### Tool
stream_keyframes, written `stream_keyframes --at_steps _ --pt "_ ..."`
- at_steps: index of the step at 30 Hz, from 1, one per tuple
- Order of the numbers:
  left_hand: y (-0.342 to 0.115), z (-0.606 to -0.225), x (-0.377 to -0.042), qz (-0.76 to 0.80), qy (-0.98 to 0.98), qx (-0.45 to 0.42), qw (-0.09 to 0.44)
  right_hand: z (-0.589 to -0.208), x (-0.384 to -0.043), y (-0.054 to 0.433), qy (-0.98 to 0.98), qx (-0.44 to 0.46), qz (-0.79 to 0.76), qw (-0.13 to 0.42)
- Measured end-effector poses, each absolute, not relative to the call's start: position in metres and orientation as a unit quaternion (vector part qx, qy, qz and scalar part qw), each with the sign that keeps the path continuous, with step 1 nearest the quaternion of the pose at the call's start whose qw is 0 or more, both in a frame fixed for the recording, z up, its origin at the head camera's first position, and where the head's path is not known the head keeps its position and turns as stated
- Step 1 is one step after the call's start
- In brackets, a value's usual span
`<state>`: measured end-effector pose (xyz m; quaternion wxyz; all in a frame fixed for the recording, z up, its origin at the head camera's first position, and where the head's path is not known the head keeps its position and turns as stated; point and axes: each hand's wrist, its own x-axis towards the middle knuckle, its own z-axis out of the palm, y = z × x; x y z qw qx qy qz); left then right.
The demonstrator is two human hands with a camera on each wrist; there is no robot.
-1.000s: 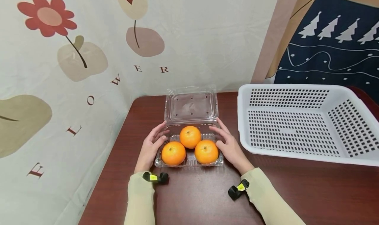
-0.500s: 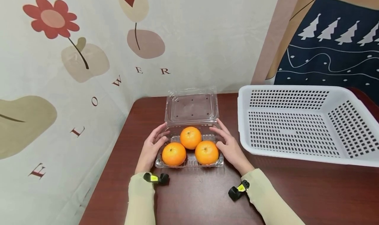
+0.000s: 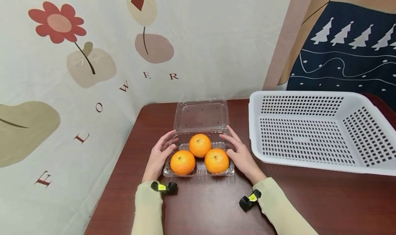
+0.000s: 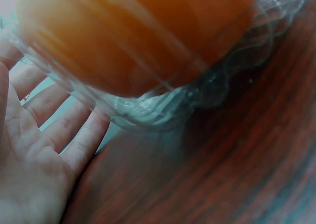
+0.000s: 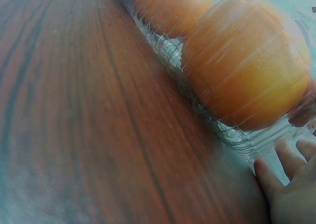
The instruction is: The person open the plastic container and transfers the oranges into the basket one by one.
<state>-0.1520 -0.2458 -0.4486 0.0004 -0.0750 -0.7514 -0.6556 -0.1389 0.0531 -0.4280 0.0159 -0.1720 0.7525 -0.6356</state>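
- Centrally, one clear plastic box, ribbed, on a dark reddish-brown table; reference for all positions below.
- Lid, clear, with small holes: open, adjoining the box's rear edge.
- Oranges, three, inside the box: rear orange at middle; left orange at front left; right orange at front right.
- Left hand: at the box's left side, fingers extended and spread, touching the outer wall; nothing gripped.
- Right hand: at the box's right side, fingers loosely extended and apart, near the wall and rear corner; contact of every finger cannot be told; nothing gripped.
- Sleeves, pale yellow-green, two: in front of the box, to either side.
- Basket, white, perforated: right of the box, well clear of the lid.
- Cloth backdrop, pale, flower-printed, lettered: behind and left of the box.
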Motion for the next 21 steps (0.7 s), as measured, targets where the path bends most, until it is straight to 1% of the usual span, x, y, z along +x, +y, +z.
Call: stream_keyframes --at_steps 9,17,21 --pt "-0.245 -0.446 -0.15 -0.661 -0.747 -0.068 -0.006 -0.427 -0.138 0.053 0.75 -0.166 -0.64 0.023" --pt "-0.238 -0.429 -0.143 -0.664 -0.745 -0.07 -0.011 -0.428 -0.139 0.053 0.752 -0.172 -0.636 0.014" --pt "-0.24 -0.433 -0.145 -0.661 -0.747 -0.069 -0.008 -0.427 -0.139 0.053 0.75 -0.174 -0.638 0.011"
